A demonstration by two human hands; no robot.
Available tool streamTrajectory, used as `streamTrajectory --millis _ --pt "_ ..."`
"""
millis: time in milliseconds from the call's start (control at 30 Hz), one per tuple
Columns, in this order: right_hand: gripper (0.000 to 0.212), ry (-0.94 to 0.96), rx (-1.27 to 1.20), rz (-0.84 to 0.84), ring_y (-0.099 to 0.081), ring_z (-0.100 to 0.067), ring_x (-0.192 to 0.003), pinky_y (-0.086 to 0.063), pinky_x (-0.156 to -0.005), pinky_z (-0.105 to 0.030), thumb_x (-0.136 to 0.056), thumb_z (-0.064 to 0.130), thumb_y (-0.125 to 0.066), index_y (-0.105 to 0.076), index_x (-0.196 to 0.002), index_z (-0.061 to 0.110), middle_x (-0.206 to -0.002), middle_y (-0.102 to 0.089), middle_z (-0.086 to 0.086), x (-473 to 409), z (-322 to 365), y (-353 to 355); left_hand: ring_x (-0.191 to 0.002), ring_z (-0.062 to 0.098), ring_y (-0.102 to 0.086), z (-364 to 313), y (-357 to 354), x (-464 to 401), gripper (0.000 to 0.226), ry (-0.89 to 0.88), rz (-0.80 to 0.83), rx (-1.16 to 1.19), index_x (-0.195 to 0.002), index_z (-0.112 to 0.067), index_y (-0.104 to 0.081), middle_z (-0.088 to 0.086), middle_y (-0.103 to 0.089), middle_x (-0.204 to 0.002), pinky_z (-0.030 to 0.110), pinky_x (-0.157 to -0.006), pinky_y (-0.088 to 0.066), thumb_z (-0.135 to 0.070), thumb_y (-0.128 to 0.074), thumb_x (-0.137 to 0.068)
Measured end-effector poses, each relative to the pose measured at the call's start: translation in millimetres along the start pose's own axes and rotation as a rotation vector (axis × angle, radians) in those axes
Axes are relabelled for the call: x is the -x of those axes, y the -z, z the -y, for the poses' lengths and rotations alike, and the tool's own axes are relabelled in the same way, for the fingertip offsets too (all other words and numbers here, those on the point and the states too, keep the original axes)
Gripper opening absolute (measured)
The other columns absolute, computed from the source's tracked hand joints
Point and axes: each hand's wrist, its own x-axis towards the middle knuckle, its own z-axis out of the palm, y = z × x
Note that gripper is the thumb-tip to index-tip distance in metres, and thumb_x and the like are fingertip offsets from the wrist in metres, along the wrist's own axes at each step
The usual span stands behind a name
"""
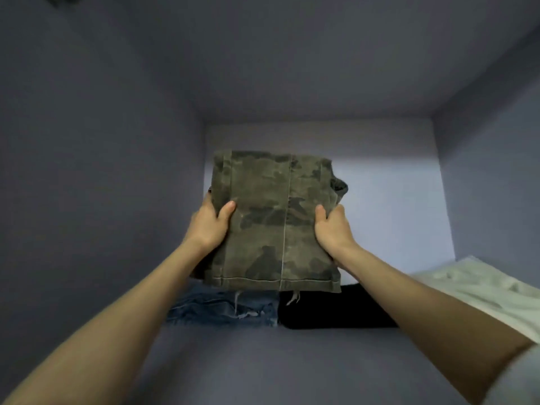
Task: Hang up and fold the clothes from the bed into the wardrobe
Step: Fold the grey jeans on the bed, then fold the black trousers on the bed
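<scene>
Trousers going onto the shelf stack

Trousers [274, 223], camouflage, folded flat, being held level inside the wardrobe compartment [321, 361]. They are hovering above two folded items at the back of the shelf: jeans [222, 309] below their left half, a black garment [336, 312] below their right half. Whether their near hem is touching either one I cannot tell.

Left hand [209, 223] is gripping the trousers' left edge, thumb lying on top, fingers tucked underneath and out of sight. Right hand [333, 229] is gripping the right edge the same way, thumb on top. A loose flap is sticking out at the trousers' far right corner.

White cloth [482, 287] is lying well right of the trousers, against the side wall.

Judgement on doing this well: the trousers are straddling the seam between jeans and black garment, so choosing one pile and shifting over it before lowering looks wise. Keeping both thumbs pressing down should stop the fold opening. Setting the far edge down first, then sliding the fingers out sideways, should leave the stack square. The loose flap probably needs tucking in.
</scene>
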Motion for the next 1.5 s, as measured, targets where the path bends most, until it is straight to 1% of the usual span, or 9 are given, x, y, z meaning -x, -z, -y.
streamTrajectory --millis 100,200,367,700,833,967,1233,1400,1500 --pt "0.043 -0.11 -0.049 0.147 -0.045 -0.03 -0.122 -0.036 -0.094 -0.026 -0.1 0.025 -0.038 -0.028 -0.133 -0.001 -0.135 -0.044 -0.017 -29.7 -19.5 -52.7 -0.131 0.038 -0.035 32.7 5.3 -31.5 0.07 0.205 0.041 -0.336 -0.148 -0.01 -0.009 0.019 -0.029 -0.149 0.041 -0.103 -0.033 -0.044 -0.039 -0.096" --pt "0.076 -0.201 0.095 0.434 -0.025 -0.03 -0.138 -0.024 -0.114 -0.036 -0.098 0.037 -0.04 0.008 -0.147 0.004 -0.154 -0.015 -0.016 -32.1 -54.6 -96.7 -0.141 0.039 -0.01 69.8 -6.6 -26.6 0.071 0.25 0.175 -0.728 -0.147 -0.026 0.013 0.013 0.003 -0.157 0.054 -0.11 -0.019 -0.051 -0.029 -0.096" --pt "0.06 -0.036 0.567 0.756 0.0 -0.032 -0.144 -0.009 -0.117 -0.045 -0.097 0.054 -0.015 -0.011 -0.149 0.024 -0.156 0.009 -0.012 -23.0 -82.3 -131.5 -0.14 0.025 -0.024 109.2 -31.2 -4.0 0.053 0.265 0.67 -0.809 -0.146 -0.036 -0.021 -0.001 -0.022 -0.155 0.048 -0.114 -0.018 -0.054 -0.01 -0.097" --pt "0.055 0.214 0.86 0.854 -0.006 -0.034 -0.143 -0.012 -0.116 -0.047 -0.101 0.04 -0.024 -0.011 -0.149 0.018 -0.156 -0.009 -0.012 30.1 -40.5 -81.1 -0.137 0.027 -0.023 68.4 -2.6 46.3 0.049 0.153 0.44 -0.938 -0.144 -0.025 -0.026 0.002 -0.027 -0.151 0.057 -0.111 -0.015 -0.039 -0.031 -0.098" --pt "0.022 0.399 0.567 0.671 -0.053 -0.024 -0.098 -0.041 -0.083 -0.034 -0.098 0.027 -0.04 -0.058 -0.103 0.015 -0.101 -0.057 0.002 76.1 -6.4 -48.4 -0.13 0.03 -0.034 30.8 33.3 71.0 0.047 0.109 0.252 -0.801 -0.14 -0.022 -0.036 0.005 -0.036 -0.144 0.049 -0.104 -0.03 -0.036 -0.041 -0.095" --pt "0.024 0.369 0.266 0.474 -0.055 -0.012 -0.105 -0.04 -0.089 -0.023 -0.096 0.023 -0.044 -0.061 -0.113 0.019 -0.113 -0.061 0.006 141.6 12.6 -28.2 -0.122 0.031 -0.042 3.9 56.7 133.5 0.041 0.024 0.053 -0.654 -0.133 -0.02 -0.047 0.007 -0.047 -0.135 0.042 -0.098 -0.036 -0.029 -0.047 -0.093" --pt "0.031 0.085 -0.627 0.422 -0.065 -0.007 -0.079 -0.053 -0.072 -0.02 -0.095 0.0 -0.043 -0.063 -0.091 0.023 -0.081 -0.069 0.007 301.8 24.3 40.7 -0.107 0.029 -0.055 -44.1 98.0 331.3 0.037 0.15 -0.02 -0.36 -0.126 -0.015 -0.055 0.002 -0.055 -0.127 0.035 -0.096 -0.041 -0.015 -0.057 -0.09" --pt "0.027 -0.144 -0.624 0.798 -0.063 -0.006 -0.074 -0.051 -0.072 -0.02 -0.095 -0.002 -0.041 -0.059 -0.095 0.018 -0.088 -0.065 -0.004 422.1 -0.1 46.7 -0.101 0.015 -0.056 -74.0 131.6 482.1 0.03 0.396 -0.02 -0.441 -0.119 -0.016 -0.06 -0.003 -0.058 -0.113 0.008 -0.083 -0.035 -0.012 -0.057 -0.09" --pt "0.022 -0.312 -0.511 1.127 -0.06 -0.012 -0.075 -0.048 -0.072 -0.022 -0.095 0.0 -0.04 -0.059 -0.097 0.012 -0.086 -0.063 -0.004 508.5 -10.1 55.5 -0.107 0.013 -0.057 -103.5 153.5 590.5 0.029 0.717 -0.015 -0.487 -0.12 -0.013 -0.06 0.001 -0.06 -0.116 0.009 -0.081 -0.036 -0.013 -0.056 -0.091"
